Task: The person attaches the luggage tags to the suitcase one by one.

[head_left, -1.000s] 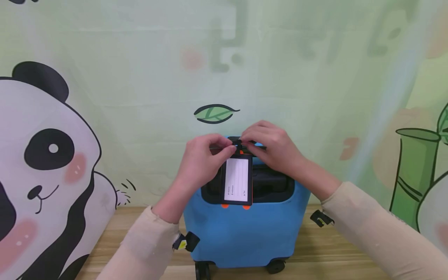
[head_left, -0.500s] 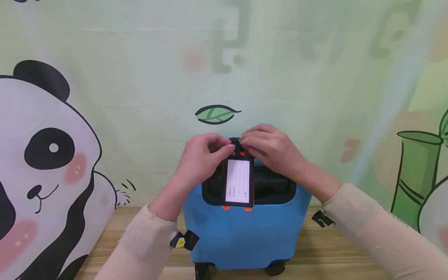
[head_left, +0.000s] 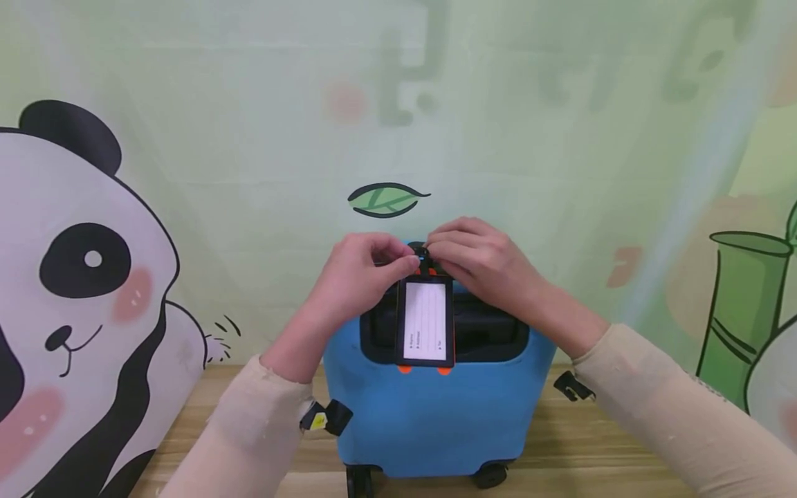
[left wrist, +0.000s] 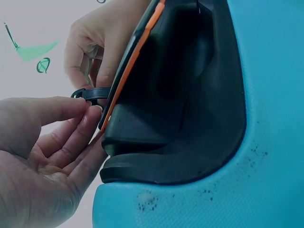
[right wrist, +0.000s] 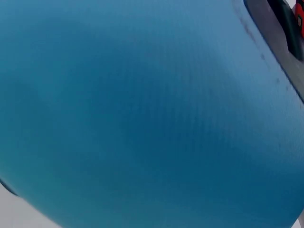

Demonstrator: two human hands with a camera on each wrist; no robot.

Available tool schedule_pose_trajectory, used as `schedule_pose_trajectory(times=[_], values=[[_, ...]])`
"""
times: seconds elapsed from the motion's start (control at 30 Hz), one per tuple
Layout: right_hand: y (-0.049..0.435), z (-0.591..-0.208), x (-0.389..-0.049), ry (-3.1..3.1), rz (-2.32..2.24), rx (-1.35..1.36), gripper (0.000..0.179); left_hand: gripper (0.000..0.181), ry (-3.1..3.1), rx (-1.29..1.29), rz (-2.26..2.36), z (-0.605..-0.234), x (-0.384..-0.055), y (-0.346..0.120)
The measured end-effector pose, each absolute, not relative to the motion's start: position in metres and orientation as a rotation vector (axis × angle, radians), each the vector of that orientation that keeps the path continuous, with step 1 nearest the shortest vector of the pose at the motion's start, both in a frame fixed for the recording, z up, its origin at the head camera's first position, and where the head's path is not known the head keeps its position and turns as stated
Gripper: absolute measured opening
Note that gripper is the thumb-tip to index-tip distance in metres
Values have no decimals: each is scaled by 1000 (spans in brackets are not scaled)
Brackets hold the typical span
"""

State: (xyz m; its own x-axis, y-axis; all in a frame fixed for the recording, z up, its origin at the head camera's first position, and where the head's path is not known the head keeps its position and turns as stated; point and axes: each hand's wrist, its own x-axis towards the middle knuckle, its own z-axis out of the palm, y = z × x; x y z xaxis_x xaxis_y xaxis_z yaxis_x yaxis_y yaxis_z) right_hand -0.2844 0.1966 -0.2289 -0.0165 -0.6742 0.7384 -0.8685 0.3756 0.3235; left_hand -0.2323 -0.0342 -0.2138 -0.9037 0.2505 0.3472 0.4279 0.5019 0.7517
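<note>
Black-framed rectangular luggage tag [head_left: 425, 321], white-faced, orange-trimmed, hanging upper centre

Left hand [head_left: 360, 273]: grip closed, thumb and fingers pinching the narrow, curved black strap [left wrist: 96, 93] just above the tag. Tag near upright, face out, in front of the black recessed panel [head_left: 495, 332] on the blue hard-shell suitcase [head_left: 436, 415]. Whether strap loops round anything: can't tell, fingers cover it. Right hand [head_left: 482, 256]: thumb and bent fingers meet at strap from the other side; grip looks closed on it.

Risks, my judgement: narrow strap could spring loose if the hands pull unevenly; tag's weight could twist it; crowded fingertips hiding the strap could cause misalignment.
</note>
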Motion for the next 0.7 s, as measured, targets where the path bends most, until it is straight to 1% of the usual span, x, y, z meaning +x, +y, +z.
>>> schedule_pose_trajectory(times=[0.13,0.47,0.7], values=[[197,-232,-283,-1796,404,1334,27,20,-2562,-576,-1355,-212,-232,-33],[200,-233,-281,-2014,717,1224,21,20,-2564,-571,-1367,-211,-234,-29],[199,-232,-280,-2059,757,1223,17,18,-2549,-567,-1504,-211,-236,-31]])
